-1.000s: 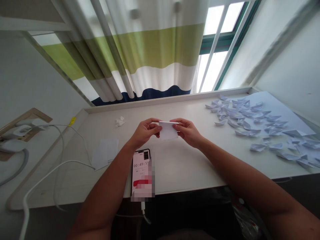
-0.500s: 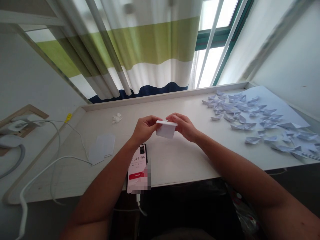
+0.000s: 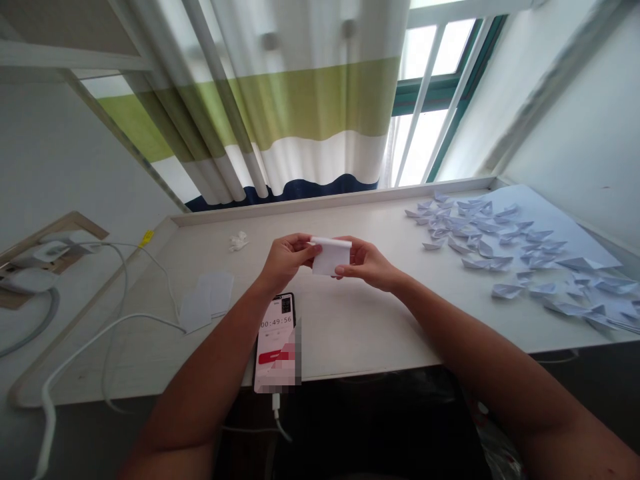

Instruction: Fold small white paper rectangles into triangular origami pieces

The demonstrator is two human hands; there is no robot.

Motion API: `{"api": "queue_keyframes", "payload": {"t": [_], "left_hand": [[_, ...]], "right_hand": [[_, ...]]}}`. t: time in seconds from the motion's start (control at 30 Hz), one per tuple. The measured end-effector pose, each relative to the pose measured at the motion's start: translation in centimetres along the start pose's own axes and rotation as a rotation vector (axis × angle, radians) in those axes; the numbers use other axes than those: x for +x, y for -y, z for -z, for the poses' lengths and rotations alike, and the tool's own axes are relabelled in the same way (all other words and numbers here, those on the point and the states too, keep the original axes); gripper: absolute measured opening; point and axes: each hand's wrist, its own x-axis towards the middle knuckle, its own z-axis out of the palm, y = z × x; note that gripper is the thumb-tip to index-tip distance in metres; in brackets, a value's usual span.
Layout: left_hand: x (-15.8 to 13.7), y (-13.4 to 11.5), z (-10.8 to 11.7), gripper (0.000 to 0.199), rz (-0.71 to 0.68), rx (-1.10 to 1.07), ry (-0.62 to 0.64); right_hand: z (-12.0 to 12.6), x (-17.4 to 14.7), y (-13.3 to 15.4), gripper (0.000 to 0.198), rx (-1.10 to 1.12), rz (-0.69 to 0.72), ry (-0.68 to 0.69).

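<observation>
A small white sheet of paper [image 3: 331, 257], its far edge bent over into a narrow fold, is held up above the desk between both hands. My left hand [image 3: 290, 259] pinches its left side, thumb on the face toward me and fingers behind. At the right side, my right hand [image 3: 369, 265] grips the paper with the thumb near its lower right corner; the other fingers are partly hidden behind it. Many folded paper boats [image 3: 480, 230] lie spread over the right part of the desk.
A phone [image 3: 275, 343] with a timer on screen lies by my left forearm, a charging cable [image 3: 277, 403] plugged in. Blank paper pieces [image 3: 207, 300] and a crumpled tissue [image 3: 239, 241] are on the left of the white desk [image 3: 345, 327]. White cables [image 3: 110, 327] cross its left edge.
The paper has tilted so its face shows more toward me. My right thumb has come down onto its lower right corner. The camera view has shifted slightly.
</observation>
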Motion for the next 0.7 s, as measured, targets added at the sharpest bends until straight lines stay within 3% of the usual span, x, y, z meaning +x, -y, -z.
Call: {"api": "queue_keyframes", "payload": {"t": [0.07, 0.17, 0.3, 0.4, 0.53, 0.7], "left_hand": [[0.0, 0.0, 0.1, 0.048, 0.026, -0.019, -0.009], [0.1, 0.2, 0.1, 0.048, 0.039, -0.015, 0.012], [0.1, 0.4, -0.1, 0.042, 0.007, 0.029, 0.036], [0.1, 0.4, -0.1, 0.032, -0.029, 0.053, 0.027], [0.2, 0.0, 0.2, 0.022, -0.023, 0.009, 0.033], [0.1, -0.1, 0.2, 0.026, 0.042, -0.019, 0.122]], "right_hand": [[0.1, 0.0, -0.1, 0.069, -0.028, 0.006, -0.011], [0.2, 0.1, -0.4, 0.05, -0.057, 0.018, -0.145], [0.2, 0.4, -0.5, 0.049, -0.05, 0.009, -0.251], [0.3, 0.8, 0.1, 0.046, -0.028, -0.001, -0.253], [0.6, 1.3, 1.1, 0.026, 0.004, -0.032, -0.197], [1.1, 0.8, 0.8, 0.021, 0.041, -0.048, -0.201]]}}
